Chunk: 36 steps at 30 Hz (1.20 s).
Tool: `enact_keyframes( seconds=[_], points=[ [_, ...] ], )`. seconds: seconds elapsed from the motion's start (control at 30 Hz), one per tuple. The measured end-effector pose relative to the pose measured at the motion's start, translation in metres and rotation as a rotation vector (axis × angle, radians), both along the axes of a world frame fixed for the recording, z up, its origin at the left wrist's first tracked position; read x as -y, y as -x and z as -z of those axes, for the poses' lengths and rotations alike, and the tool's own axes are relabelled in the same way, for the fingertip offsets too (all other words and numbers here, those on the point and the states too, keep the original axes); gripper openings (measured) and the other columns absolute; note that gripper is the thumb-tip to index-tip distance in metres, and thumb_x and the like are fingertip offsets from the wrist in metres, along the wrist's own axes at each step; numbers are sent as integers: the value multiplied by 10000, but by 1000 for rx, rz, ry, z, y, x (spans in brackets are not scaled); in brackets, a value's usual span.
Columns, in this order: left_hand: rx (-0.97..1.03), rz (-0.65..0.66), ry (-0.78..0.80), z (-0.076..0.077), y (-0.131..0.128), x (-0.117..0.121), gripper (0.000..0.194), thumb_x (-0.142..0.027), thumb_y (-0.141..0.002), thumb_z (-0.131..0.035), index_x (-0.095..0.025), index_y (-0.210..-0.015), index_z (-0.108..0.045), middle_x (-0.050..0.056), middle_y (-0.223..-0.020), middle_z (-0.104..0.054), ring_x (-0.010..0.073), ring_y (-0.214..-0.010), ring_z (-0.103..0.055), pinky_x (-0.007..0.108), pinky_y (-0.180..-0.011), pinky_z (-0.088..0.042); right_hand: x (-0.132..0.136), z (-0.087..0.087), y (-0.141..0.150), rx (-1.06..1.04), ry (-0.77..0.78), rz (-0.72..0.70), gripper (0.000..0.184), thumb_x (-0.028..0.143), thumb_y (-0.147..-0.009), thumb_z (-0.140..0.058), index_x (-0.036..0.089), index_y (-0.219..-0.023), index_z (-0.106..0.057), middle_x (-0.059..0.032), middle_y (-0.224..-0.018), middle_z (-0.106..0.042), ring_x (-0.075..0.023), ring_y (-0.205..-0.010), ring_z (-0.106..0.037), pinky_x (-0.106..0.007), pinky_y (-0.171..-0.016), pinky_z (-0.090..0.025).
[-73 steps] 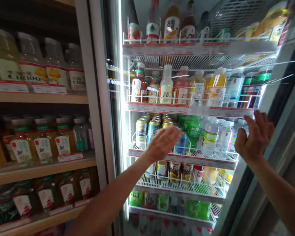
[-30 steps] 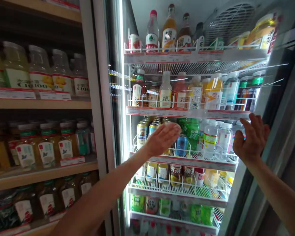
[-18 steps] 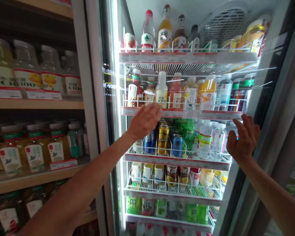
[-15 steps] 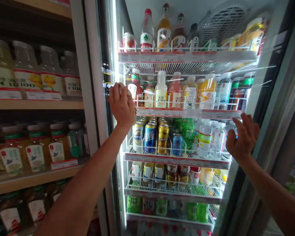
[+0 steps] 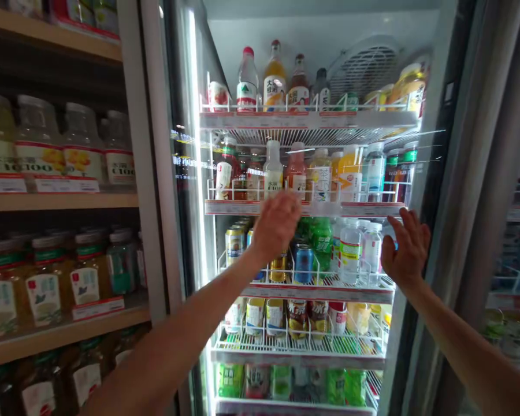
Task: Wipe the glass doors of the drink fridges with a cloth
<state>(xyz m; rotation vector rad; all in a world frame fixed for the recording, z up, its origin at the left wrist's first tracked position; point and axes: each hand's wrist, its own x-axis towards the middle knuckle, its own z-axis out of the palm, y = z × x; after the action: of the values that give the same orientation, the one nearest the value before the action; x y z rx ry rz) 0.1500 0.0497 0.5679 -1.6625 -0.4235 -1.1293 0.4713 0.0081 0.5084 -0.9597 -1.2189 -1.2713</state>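
A lit drinks fridge (image 5: pixel 312 120) stands before me with its glass door swung open to the right. My left hand (image 5: pixel 277 222) is raised in front of the can shelf, fingers stretched out and together, holding nothing; it hovers over a gold can (image 5: pixel 278 268) and beside a blue can (image 5: pixel 304 263). Just above it runs the price rail of the bottle shelf (image 5: pixel 303 207). My right hand (image 5: pixel 406 249) is open, fingers spread, pressed against the edge of the glass door (image 5: pixel 420 190), next to clear water bottles (image 5: pixel 350 254).
Wooden shelves (image 5: pixel 60 201) on the left carry rows of large juice bottles and jars. The fridge holds several wire shelves of bottles and cans, with green bottles (image 5: pixel 320 240) in the middle. A second fridge (image 5: pixel 515 242) stands to the right, behind a grey door frame.
My left hand swung from the fridge's left edge back to the right, in front of the cans. My view pulled back and tilted up. My right hand stays on the door.
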Motion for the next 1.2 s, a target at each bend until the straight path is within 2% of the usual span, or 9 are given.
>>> enact_keyframes(
  seconds=[0.1,0.3,0.5,0.63,0.7,0.87,0.93,1.07,1.2],
  points=[
    [-376,-26,-6,8,-22,5,458,-211,-880,-416,-234,-1336,-386,20,-1428,-399,178,-1392,-192,376,-1131,-267,2,0,0,8,3,-20,441,230,-833,-455,195,-1271,-483,-121,-1381,-459,-258,-1313,-377,-512,-1062,-274],
    [425,8,26,-38,-24,-4,432,-219,-897,-371,-190,-1327,-394,96,-1431,-375,241,-1385,-204,495,-1105,-274,6,-2,1,-3,52,-69,477,206,-846,-456,233,-1321,-412,-109,-1401,-435,-244,-1333,-346,-522,-1074,-254],
    [-450,31,-29,-16,-99,13,466,-203,-873,-427,-237,-1336,-377,33,-1407,-424,176,-1361,-275,375,-1124,-267,35,-1,-19,34,171,-185,596,201,-859,-437,271,-1417,-240,-93,-1445,-372,-238,-1358,-297,-535,-1080,-262],
    [112,45,56,-43,-147,17,461,-214,-876,-402,-190,-1337,-396,104,-1411,-408,245,-1381,-224,478,-1118,-239,66,9,-46,27,184,-226,635,184,-845,-449,296,-1427,-219,-70,-1467,-334,-245,-1349,-315,-531,-1081,-275],
    [102,58,81,-34,-179,23,477,-193,-870,-398,-172,-1346,-389,119,-1412,-405,265,-1377,-229,498,-1108,-244,80,18,-60,20,196,-239,651,175,-836,-458,305,-1427,-219,-62,-1474,-322,-249,-1342,-329,-528,-1075,-294],
    [-636,77,-8,34,-245,41,407,-183,-871,-392,-154,-1268,-481,67,-1390,-449,213,-1319,-358,391,-1101,-292,107,45,-98,21,251,-231,678,139,-814,-481,292,-1426,-232,-78,-1470,-325,-263,-1327,-352,-541,-1058,-322],
    [-599,84,-30,33,-254,42,391,-182,-880,-376,-145,-1250,-498,57,-1369,-477,211,-1302,-382,387,-1096,-301,115,53,-113,15,267,-223,681,132,-809,-490,287,-1424,-242,-83,-1465,-333,-266,-1321,-363,-548,-1052,-330],
    [-83,31,71,6,-262,40,430,-181,-883,-379,-137,-1306,-444,106,-1396,-436,277,-1330,-329,485,-1083,-287,123,59,-129,9,289,-242,674,130,-810,-488,299,-1418,-252,-76,-1460,-344,-267,-1314,-373,-552,-1033,-363],
    [-486,68,20,28,-265,44,410,-185,-865,-413,-145,-1267,-485,96,-1389,-447,225,-1326,-346,413,-1094,-299,118,56,-125,46,296,-286,675,130,-810,-481,301,-1420,-248,-69,-1461,-343,-274,-1306,-386,-558,-1038,-361]
  ],
)
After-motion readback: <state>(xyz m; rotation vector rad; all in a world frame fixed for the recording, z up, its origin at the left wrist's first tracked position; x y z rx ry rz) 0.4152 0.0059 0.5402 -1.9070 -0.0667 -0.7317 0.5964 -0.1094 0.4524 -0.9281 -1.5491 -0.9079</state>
